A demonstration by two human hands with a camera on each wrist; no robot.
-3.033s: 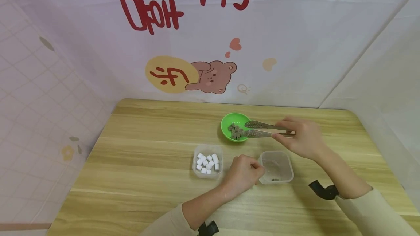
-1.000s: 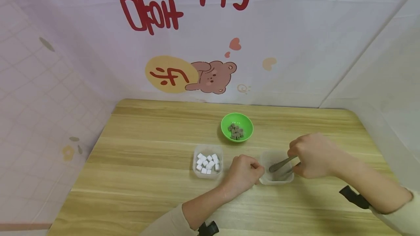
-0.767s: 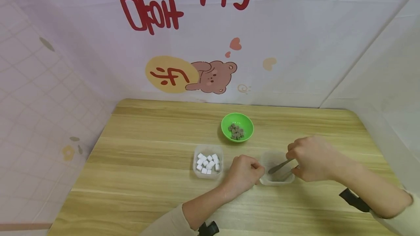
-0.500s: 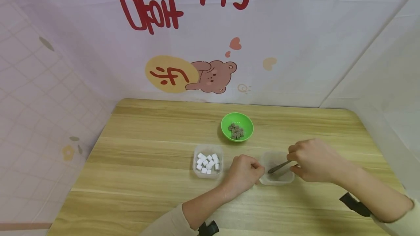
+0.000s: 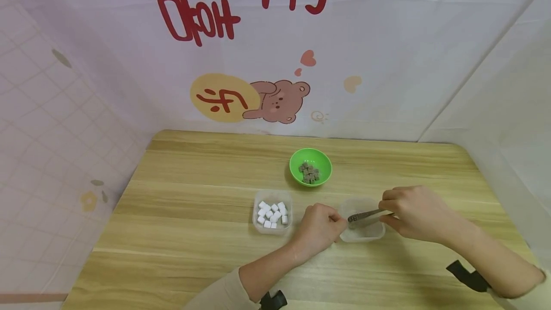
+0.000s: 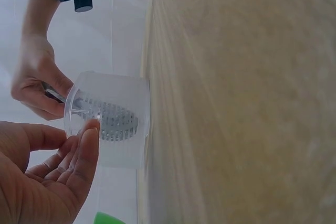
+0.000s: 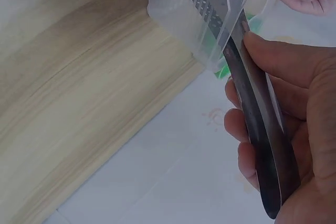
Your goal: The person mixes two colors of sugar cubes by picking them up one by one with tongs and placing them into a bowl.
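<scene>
In the head view my left hand (image 5: 320,226) pinches the left rim of a clear plastic container (image 5: 362,239). My right hand (image 5: 415,212) grips metal tongs (image 5: 366,215), whose tips are down inside that container. The left wrist view shows the perforated tong heads (image 6: 113,121) through the container wall, with my left thumb and fingertips at the rim. Fingers and thumb wrap the tongs' handles (image 7: 262,129) in the right wrist view, the two arms close together. Whether the tips hold anything, I cannot tell.
Behind the container stands a green bowl (image 5: 325,161) with several small brown cubes (image 5: 309,173) in it. To the left is another clear container (image 5: 257,224) with several white cubes (image 5: 273,214). A printed cloth wall (image 5: 370,51) borders the table's back edge.
My right hand brought the tongs from the green bowl down into the clear container. Inside it the tips shifted left and the tong arms drew together. My left hand stayed at the rim.
</scene>
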